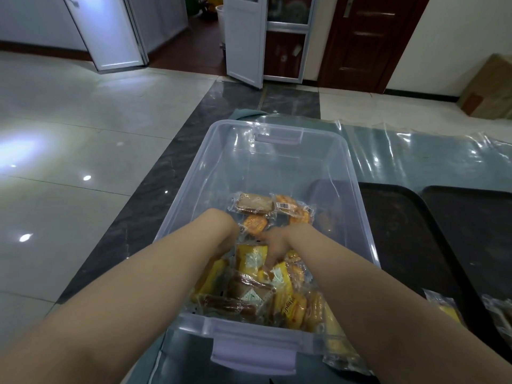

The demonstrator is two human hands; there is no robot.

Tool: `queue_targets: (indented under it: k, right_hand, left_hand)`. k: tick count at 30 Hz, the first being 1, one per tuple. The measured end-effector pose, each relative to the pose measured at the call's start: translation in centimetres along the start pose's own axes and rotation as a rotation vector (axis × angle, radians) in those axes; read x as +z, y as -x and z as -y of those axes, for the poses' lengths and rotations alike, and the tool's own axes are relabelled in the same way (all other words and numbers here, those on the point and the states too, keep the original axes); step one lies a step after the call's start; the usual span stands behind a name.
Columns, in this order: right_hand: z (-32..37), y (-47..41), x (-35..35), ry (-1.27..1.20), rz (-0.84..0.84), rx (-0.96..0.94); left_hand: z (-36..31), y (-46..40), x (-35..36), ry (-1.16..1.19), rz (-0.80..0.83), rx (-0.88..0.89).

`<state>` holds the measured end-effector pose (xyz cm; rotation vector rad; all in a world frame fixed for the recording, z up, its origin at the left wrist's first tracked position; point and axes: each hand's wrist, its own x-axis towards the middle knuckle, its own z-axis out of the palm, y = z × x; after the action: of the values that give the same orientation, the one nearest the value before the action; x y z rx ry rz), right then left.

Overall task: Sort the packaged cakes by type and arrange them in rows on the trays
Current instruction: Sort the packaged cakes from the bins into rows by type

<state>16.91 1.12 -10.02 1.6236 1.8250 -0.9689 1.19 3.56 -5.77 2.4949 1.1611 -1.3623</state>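
A clear plastic bin stands in front of me with several packaged cakes heaped in its near half: yellow ones, brown ones and orange round ones. Both my arms reach into it. My right hand points its fingers down and pinches the edge of a yellow cake packet. My left hand dips in beside the left wall and is mostly hidden by my forearm. Two black trays lie to the right. A yellow packet lies on the nearer tray.
Another packet lies on the right tray at the frame edge, and one yellow packet lies outside the bin's near right corner. Clear plastic sheeting covers the table. Shiny tiled floor lies to the left, with doors beyond.
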Motion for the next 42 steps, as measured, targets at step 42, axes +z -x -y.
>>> queue_targets:
  k: [42]
  right_hand:
    - [-1.3, 8.4, -7.2, -0.142, -0.461, -0.225]
  left_hand:
    - [4.2, 6.7, -4.0, 0.637, -0.434, 0.026]
